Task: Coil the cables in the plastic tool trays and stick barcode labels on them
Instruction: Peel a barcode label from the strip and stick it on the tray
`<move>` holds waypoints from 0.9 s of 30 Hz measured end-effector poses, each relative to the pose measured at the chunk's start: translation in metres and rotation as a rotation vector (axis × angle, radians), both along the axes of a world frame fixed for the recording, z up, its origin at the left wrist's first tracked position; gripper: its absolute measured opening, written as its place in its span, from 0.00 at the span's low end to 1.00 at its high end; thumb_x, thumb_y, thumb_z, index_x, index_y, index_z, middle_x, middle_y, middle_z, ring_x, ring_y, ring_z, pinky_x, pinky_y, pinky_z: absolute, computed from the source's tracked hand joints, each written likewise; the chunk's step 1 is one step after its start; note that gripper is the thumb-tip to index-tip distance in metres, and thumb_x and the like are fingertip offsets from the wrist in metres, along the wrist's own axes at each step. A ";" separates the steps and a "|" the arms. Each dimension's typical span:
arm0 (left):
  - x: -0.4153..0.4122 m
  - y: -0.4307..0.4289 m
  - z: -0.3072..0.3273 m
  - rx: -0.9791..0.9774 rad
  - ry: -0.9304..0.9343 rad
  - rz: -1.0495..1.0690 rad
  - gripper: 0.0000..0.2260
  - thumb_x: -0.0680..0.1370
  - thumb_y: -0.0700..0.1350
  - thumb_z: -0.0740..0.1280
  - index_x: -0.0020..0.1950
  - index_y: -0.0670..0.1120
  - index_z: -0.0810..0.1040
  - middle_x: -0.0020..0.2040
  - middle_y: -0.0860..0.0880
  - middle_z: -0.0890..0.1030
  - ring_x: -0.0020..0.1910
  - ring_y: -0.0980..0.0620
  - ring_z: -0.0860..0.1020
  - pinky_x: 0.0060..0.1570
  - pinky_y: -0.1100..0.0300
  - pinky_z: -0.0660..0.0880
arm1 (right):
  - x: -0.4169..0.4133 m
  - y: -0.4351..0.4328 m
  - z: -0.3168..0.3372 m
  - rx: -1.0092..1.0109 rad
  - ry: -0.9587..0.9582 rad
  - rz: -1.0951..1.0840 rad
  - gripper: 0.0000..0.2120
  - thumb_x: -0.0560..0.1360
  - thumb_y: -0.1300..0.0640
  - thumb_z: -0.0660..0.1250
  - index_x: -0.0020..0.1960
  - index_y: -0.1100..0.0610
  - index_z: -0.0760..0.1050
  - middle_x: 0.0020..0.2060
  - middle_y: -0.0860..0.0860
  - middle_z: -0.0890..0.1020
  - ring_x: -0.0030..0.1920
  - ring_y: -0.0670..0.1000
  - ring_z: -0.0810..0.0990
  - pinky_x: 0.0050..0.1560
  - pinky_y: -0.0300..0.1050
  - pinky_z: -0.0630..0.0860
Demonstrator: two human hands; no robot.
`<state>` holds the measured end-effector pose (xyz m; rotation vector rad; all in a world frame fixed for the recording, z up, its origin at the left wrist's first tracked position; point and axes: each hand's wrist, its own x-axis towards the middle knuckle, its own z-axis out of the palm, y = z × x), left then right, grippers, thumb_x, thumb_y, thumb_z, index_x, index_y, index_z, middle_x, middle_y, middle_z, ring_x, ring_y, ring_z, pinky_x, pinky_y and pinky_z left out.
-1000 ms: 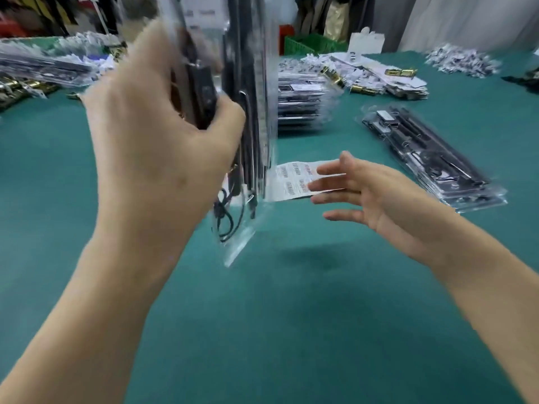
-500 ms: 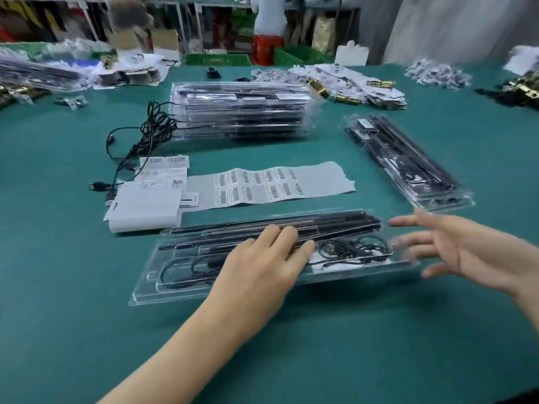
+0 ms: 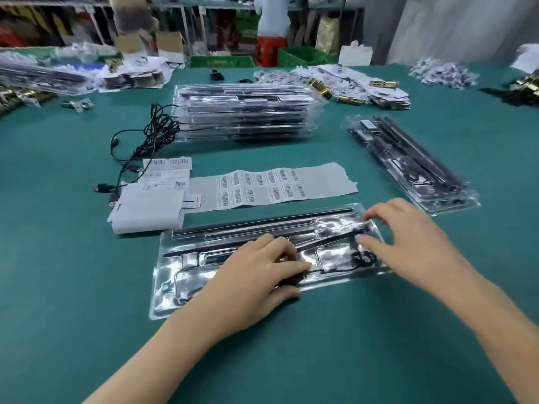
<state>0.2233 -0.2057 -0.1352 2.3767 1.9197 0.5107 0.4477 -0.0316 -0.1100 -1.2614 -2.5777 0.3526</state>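
Note:
A clear plastic tool tray (image 3: 186,258) with long black tools lies flat on the green table in front of me. My left hand (image 3: 256,275) rests on the tray's middle, its fingers curled around a dark piece of the black cable. A small bundle of that black cable (image 3: 364,259) sits in the tray's right end. There my right hand (image 3: 408,240) touches the tray with fingers spread, thumb beside the bundle. Just behind the tray lies a sheet of barcode labels (image 3: 320,179).
A stack of filled trays (image 3: 245,112) stands behind the label sheet. Two more trays (image 3: 408,164) lie at the right. Loose black cables (image 3: 151,132) trail at the left, above a white paper pack (image 3: 145,211) and cut label strips (image 3: 166,167). Clutter lines the far edge.
My left hand held the tray upright in the air, then laid it flat on the table. Both hands have since settled on it, the right moving in to its right end.

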 end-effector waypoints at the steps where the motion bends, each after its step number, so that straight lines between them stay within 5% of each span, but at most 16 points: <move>1: 0.002 0.003 0.000 0.005 -0.008 -0.009 0.17 0.82 0.56 0.66 0.69 0.54 0.78 0.62 0.54 0.76 0.59 0.51 0.72 0.60 0.54 0.73 | -0.011 -0.004 -0.002 0.001 0.064 0.035 0.16 0.75 0.42 0.71 0.60 0.45 0.77 0.54 0.41 0.73 0.57 0.46 0.74 0.57 0.47 0.72; 6: 0.002 0.011 0.001 -0.026 -0.071 -0.028 0.18 0.81 0.54 0.68 0.70 0.54 0.78 0.62 0.55 0.75 0.59 0.52 0.71 0.60 0.54 0.71 | -0.072 -0.007 -0.014 0.008 0.165 0.130 0.17 0.81 0.45 0.65 0.67 0.50 0.76 0.66 0.46 0.73 0.67 0.50 0.73 0.69 0.49 0.69; 14: -0.018 0.013 0.015 -0.203 -0.269 -0.042 0.13 0.81 0.53 0.69 0.66 0.58 0.81 0.58 0.60 0.76 0.57 0.60 0.75 0.57 0.62 0.72 | -0.110 0.002 -0.033 0.021 0.256 0.178 0.13 0.83 0.50 0.63 0.63 0.54 0.76 0.62 0.48 0.75 0.64 0.49 0.72 0.63 0.43 0.68; 19: -0.080 0.034 0.037 0.006 -0.364 0.330 0.09 0.81 0.44 0.68 0.58 0.54 0.84 0.52 0.58 0.80 0.51 0.60 0.79 0.52 0.61 0.76 | -0.105 0.008 -0.038 -0.006 0.323 0.189 0.12 0.84 0.52 0.63 0.65 0.53 0.75 0.63 0.46 0.74 0.65 0.45 0.71 0.65 0.39 0.66; 23: -0.111 0.066 0.045 -0.004 -0.247 0.525 0.09 0.81 0.44 0.68 0.59 0.53 0.82 0.54 0.55 0.81 0.51 0.62 0.78 0.56 0.57 0.75 | -0.101 0.013 -0.034 -0.176 0.654 0.084 0.08 0.84 0.57 0.62 0.57 0.49 0.78 0.55 0.42 0.80 0.57 0.37 0.76 0.56 0.24 0.66; 27: -0.088 0.124 0.039 -0.123 -0.136 0.413 0.14 0.80 0.51 0.70 0.65 0.53 0.79 0.61 0.51 0.79 0.60 0.52 0.77 0.62 0.55 0.72 | -0.094 0.024 -0.028 -0.448 1.028 -0.137 0.11 0.83 0.60 0.60 0.50 0.48 0.79 0.46 0.44 0.84 0.52 0.44 0.82 0.59 0.44 0.78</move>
